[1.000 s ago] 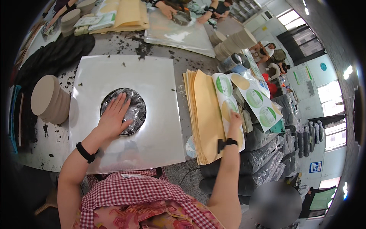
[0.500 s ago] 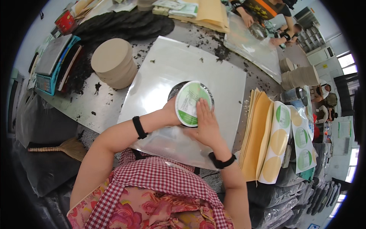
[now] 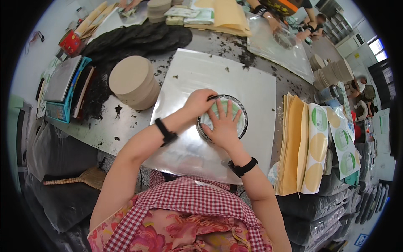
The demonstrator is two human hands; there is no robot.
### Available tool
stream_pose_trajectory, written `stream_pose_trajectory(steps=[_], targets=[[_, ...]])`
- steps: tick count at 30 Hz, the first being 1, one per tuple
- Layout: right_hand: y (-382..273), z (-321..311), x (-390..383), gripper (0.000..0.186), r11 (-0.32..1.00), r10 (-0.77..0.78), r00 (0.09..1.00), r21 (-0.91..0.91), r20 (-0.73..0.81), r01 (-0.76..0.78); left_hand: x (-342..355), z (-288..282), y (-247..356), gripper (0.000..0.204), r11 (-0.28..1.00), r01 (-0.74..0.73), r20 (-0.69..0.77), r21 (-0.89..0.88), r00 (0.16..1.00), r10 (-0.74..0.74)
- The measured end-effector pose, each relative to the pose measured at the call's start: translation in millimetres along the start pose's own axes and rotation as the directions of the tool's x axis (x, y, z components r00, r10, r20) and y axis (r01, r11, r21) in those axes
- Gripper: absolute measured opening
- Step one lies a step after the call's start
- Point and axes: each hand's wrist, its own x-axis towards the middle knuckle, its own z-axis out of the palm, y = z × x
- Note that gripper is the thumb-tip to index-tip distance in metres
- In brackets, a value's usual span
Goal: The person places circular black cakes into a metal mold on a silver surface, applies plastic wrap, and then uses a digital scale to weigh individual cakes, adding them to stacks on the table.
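Observation:
A round, dark-rimmed container [image 3: 246, 110] with a transparent edge sits on a glossy pale sheet [image 3: 184, 71] in front of me. Inside its rim lies a round white and green label [image 3: 241, 124], partly covered by my right hand [image 3: 224, 127]. That hand is flat, its fingers spread across the label. At the container's far left edge my left hand [image 3: 200, 102] is closed, fingers curled at the rim. Its fingertips are partly hidden. Black bands circle both wrists.
Left are stacked beige discs [image 3: 132, 80], a blue scale [image 3: 58, 107] and dark flat rounds [image 3: 142, 38]. Right lie brown paper envelopes [image 3: 294, 143] and label sheets [image 3: 317, 147]. Dark crumbs dot the metal table. A co-worker's hand [image 3: 273, 22] works over a clear bag [image 3: 289, 54].
The label was tilted up between both hands; now it lies level inside the container's rim. My right hand has spread flat on it, and my left has moved up to the far rim.

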Motion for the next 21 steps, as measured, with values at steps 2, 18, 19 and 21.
stream_pose_trajectory(steps=[2, 18, 19, 21], targets=[[-0.1, 1.2, 7.2, 0.063, 0.999, 0.035, 0.999, -0.026, -0.027, -0.036, 7.3, -15.8, 38.9, 0.017, 0.964, -0.199, 0.021, 0.174, 0.98, 0.199], [127.7, -98.7, 204.8, 0.042, 0.958, -0.262, 0.965, 0.129, 0.035, 0.255, -98.8, -47.3, 25.4, 0.041, 0.842, -0.528, 0.124, -0.108, 0.834, 0.538], [134.9, -142.9, 256.0, 0.047, 0.809, 0.029, 0.992, 0.585, -0.121, 0.048, -93.9, -71.7, 36.8, 0.047, 0.826, -0.556, 0.127, -0.092, 0.816, 0.564], [66.9, -208.8, 319.8, 0.058, 0.201, 0.458, 0.864, 0.971, -0.209, 0.129, -92.8, -129.7, 44.6, 0.043, 0.873, -0.486, -0.001, -0.043, 0.874, 0.486]])
